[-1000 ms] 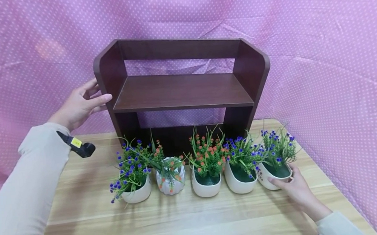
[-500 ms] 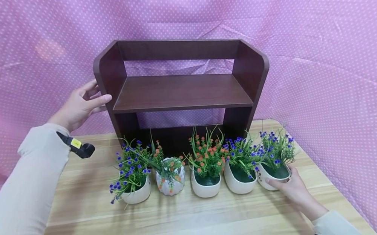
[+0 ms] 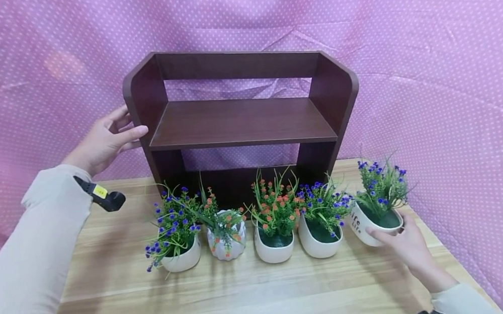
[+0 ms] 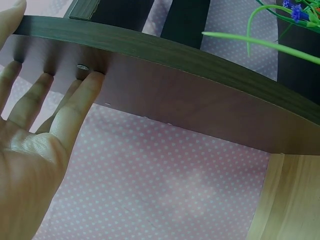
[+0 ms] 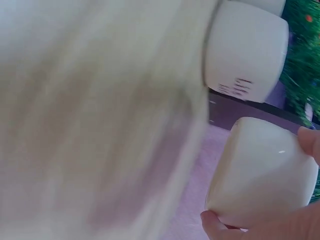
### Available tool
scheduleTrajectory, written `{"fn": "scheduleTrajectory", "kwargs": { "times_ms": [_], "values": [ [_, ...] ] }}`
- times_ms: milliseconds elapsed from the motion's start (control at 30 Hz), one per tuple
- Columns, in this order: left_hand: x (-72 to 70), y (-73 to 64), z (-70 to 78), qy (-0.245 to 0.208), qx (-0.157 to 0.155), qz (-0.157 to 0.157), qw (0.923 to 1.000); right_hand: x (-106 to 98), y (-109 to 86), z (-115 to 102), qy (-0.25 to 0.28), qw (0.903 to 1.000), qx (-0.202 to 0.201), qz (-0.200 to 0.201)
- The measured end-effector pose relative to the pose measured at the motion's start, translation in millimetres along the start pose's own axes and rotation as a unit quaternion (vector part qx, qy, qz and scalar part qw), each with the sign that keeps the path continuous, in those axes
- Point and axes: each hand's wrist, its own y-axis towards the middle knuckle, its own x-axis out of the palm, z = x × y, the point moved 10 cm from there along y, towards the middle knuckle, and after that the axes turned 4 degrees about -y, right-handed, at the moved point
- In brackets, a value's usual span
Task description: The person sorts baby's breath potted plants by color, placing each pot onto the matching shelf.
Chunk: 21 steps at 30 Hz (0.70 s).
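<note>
A dark brown two-tier shelf [image 3: 243,120] stands at the back of the table in the head view. My left hand [image 3: 106,140] holds its left side panel, fingertips against the outer face and thumb over the front edge. At the right end of the row, my right hand [image 3: 408,248] grips a white flowerpot [image 5: 265,175] with blue flowers and dark lettering. The pot tilts a little and appears slightly raised off the table. Beside it stands another white pot [image 3: 323,246] with blue flowers.
Further left in the row are an orange-flowered pot [image 3: 275,253], a ribbed white pot [image 3: 228,245] and a blue-flowered pot [image 3: 183,259]. They stand on a wooden table [image 3: 247,304]. A pink dotted cloth [image 3: 444,83] hangs behind and to the right.
My right hand has moved the end flowerpot to the right and slightly up, opening a gap from its neighbour. My left hand stays on the shelf.
</note>
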Motion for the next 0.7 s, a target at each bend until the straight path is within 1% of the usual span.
{"fn": "scheduleTrajectory", "kwargs": {
  "times_ms": [200,433,567,700],
  "values": [
    [0.1,0.1,0.2,-0.003,-0.003,-0.002,1.0,-23.1,-1.2,-25.6,-0.018,0.9992,-0.031,0.02],
    [-0.5,2.3,0.3,-0.012,0.004,-0.009,0.9999,-49.5,1.9,-62.2,0.007,0.9966,-0.073,0.036],
    [-0.5,2.9,-0.1,-0.014,0.004,-0.01,0.9998,-63.2,1.4,-80.4,0.001,0.9942,-0.097,0.046],
    [-0.4,3.8,-0.6,-0.013,-0.001,-0.009,0.9999,-72.5,0.6,-94.4,0.006,0.9928,-0.108,0.052]
  ]
}}
